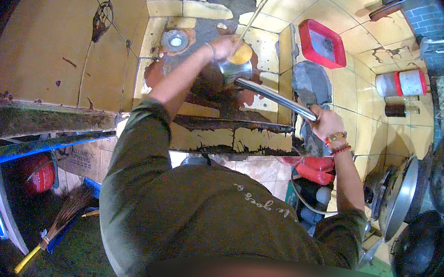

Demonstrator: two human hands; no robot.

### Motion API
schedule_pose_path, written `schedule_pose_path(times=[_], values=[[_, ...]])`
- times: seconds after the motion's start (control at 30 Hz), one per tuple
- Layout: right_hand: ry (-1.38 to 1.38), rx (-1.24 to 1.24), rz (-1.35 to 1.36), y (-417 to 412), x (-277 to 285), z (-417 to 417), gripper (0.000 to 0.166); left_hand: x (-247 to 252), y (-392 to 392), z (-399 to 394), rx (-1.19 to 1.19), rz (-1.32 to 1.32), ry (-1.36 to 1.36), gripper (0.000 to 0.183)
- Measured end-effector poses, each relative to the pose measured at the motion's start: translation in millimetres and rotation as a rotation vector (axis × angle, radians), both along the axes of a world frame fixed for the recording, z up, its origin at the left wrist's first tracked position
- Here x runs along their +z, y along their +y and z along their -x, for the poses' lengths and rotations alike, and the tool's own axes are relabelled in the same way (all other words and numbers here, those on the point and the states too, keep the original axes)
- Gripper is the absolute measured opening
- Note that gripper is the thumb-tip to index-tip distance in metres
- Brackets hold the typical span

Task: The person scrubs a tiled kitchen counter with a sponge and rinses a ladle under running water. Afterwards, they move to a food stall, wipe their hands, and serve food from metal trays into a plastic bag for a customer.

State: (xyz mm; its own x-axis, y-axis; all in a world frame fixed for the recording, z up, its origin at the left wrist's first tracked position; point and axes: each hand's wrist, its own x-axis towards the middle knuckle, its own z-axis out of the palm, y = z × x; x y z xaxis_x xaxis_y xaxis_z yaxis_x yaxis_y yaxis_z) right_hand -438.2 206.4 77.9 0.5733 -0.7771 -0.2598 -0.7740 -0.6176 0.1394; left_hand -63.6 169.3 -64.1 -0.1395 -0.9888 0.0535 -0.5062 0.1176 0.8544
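In a worn, tiled sink basin (271,41), I hold a metal pot (234,71) with a long tubular handle (276,99). My right hand (327,124) grips the far end of that handle over the basin's right edge. At the pot's rim, my left hand (226,47) is closed around a round yellow thing (241,53), perhaps a sponge; blur hides its exact kind. A thin pale strand (258,12) runs down from above to my left hand; whether it is water or a cord, I cannot tell.
A round metal drain (175,40) lies at the basin's left. Right of it are a red plastic tray (337,61) and a grey stone slab (311,81). Blackened pans (420,245) and lidded containers (411,82) stand farther right. A stick broom (64,213) lies low left.
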Motion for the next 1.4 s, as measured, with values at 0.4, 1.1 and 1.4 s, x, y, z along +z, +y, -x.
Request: schedule_pose_path(times=[0.4,1.1,1.4], values=[[-0.381,-0.523,-0.8,22,-29,44,0.021,-106,25,-26,0.015,-0.405,1.292,0.029],[-0.761,-0.872,-1.631,40,7,-97,0.014,14,54,39,0.449,0.209,-1.104,0.045],[-0.803,-0.991,-1.428,53,16,-81,0.017,-4,3,-94,0.38,-0.052,-0.654,0.041]])
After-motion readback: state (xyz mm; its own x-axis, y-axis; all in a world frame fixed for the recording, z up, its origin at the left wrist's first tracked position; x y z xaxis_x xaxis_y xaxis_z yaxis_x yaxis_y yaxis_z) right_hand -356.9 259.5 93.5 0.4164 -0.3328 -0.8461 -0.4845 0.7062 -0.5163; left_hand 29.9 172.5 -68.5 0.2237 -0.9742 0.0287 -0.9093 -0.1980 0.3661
